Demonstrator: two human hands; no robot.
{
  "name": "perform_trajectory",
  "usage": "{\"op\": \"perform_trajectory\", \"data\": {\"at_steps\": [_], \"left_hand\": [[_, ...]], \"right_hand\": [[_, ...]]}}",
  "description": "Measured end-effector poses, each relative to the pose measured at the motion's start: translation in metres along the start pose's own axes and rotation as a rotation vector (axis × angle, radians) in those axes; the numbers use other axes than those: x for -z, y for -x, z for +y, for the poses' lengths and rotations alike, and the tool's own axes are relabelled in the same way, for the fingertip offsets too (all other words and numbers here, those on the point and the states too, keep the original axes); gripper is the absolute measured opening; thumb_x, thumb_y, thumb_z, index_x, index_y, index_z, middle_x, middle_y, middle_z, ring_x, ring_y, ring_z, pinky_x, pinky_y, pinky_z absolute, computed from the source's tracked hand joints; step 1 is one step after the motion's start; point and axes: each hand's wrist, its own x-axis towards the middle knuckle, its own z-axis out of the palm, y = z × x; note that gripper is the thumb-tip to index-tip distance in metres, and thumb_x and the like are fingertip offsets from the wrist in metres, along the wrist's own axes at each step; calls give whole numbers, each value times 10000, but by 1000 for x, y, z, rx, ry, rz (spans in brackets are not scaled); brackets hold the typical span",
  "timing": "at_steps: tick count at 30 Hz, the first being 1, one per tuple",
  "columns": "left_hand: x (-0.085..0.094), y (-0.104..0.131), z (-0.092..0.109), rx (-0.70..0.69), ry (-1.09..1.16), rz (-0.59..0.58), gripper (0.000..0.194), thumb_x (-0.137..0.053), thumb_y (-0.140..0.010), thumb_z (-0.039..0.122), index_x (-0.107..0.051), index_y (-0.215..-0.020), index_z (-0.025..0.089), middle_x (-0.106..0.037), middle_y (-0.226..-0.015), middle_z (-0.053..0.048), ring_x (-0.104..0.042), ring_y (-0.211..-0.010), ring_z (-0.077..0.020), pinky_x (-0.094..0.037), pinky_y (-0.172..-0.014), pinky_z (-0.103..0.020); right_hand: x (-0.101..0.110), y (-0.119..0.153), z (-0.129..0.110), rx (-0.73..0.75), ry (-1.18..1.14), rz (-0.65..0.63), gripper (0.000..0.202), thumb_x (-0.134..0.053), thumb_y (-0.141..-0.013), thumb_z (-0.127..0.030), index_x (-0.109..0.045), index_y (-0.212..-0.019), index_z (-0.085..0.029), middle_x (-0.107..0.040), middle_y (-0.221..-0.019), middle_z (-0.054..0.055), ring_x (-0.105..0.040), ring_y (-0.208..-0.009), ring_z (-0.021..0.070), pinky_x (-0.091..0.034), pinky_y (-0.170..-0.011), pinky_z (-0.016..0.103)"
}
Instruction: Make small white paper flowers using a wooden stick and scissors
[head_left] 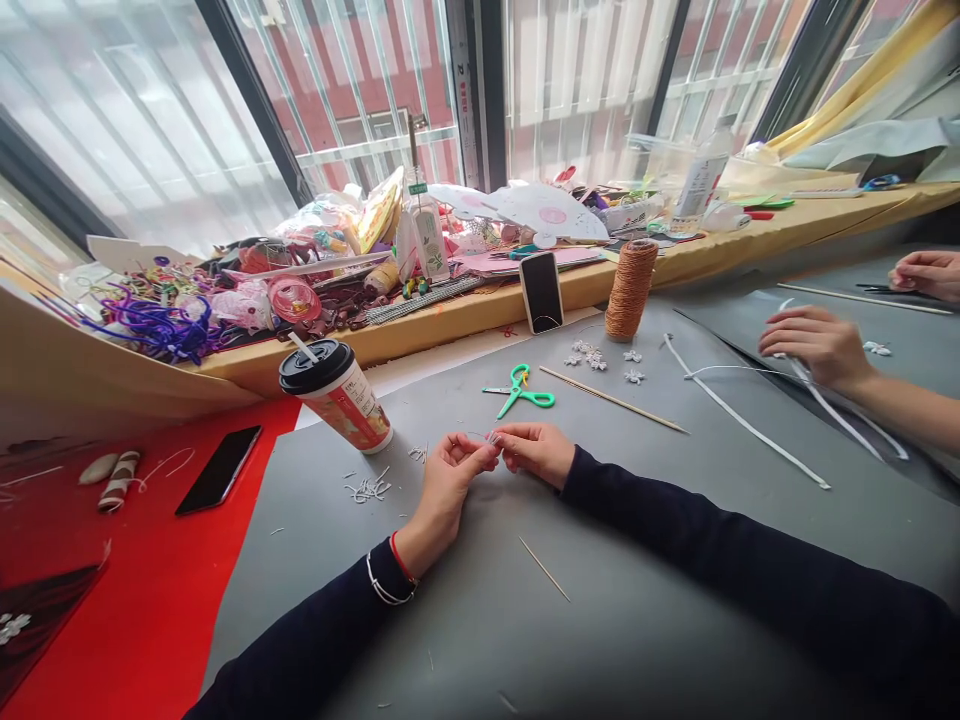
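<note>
My left hand and my right hand meet above the grey table mat, fingertips pinched together. Between them is a tiny whitish piece, mostly hidden by the fingers, so its kind is unclear. A thin strand seems to rise from it. Just beyond lie green-handled scissors, blades spread. Small white cord flowers sit farther back, near a long wooden stick. White cord snippets are scattered left of my left hand. Nearer me rests a short thin stick.
A lidded paper cup with a straw stands at left, a phone beyond it on red cloth. An upright phone and a brown twine spool stand behind. White cord and another person's hand are at right.
</note>
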Motion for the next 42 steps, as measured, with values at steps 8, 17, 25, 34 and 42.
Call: {"op": "perform_trajectory", "data": {"at_steps": [8, 17, 25, 34, 42], "left_hand": [[0, -2, 0, -17, -12, 5, 221, -676, -665, 219, -486, -759, 156, -583, -750, 10, -580, -675, -102, -442, -709, -260], [-1, -1, 10, -34, -173, -12, 184, -643, -698, 291, -607, -812, 151, -638, -727, -21, -578, -691, -121, -451, -707, -270], [0, -4, 7, -64, -194, -20, 172, -638, -698, 291, -610, -797, 153, -646, -726, -29, -590, -716, -142, -447, -725, -291], [0, -3, 9, -38, -110, -34, 153, -668, -662, 243, -602, -765, 151, -627, -725, -16, -571, -687, -122, -437, -710, -269], [3, -7, 8, -39, -50, 89, 183, -684, -635, 247, -598, -770, 159, -633, -735, -9, -592, -705, -123, -444, -733, -273]], "right_hand": [[-6, 5, -4, -16, -55, -51, 288, -735, -569, -293, -681, -801, -132, -628, -731, 23, -511, -591, 66, -387, -577, 225], [-3, 3, -3, -8, 44, -25, 329, -719, -581, -377, -675, -777, -117, -630, -632, 29, -504, -545, 69, -404, -549, 221], [-3, 4, -6, 34, 203, 85, 339, -723, -552, -421, -616, -656, -117, -616, -592, 21, -495, -475, 69, -441, -497, 234], [-7, 11, -11, 147, 294, 37, 281, -663, -627, -400, -617, -683, -128, -612, -610, 13, -514, -500, 76, -460, -531, 242], [-7, 12, -5, 228, 414, -23, 331, -655, -650, -311, -610, -935, -148, -640, -825, 49, -605, -747, 144, -499, -719, 305]]}}
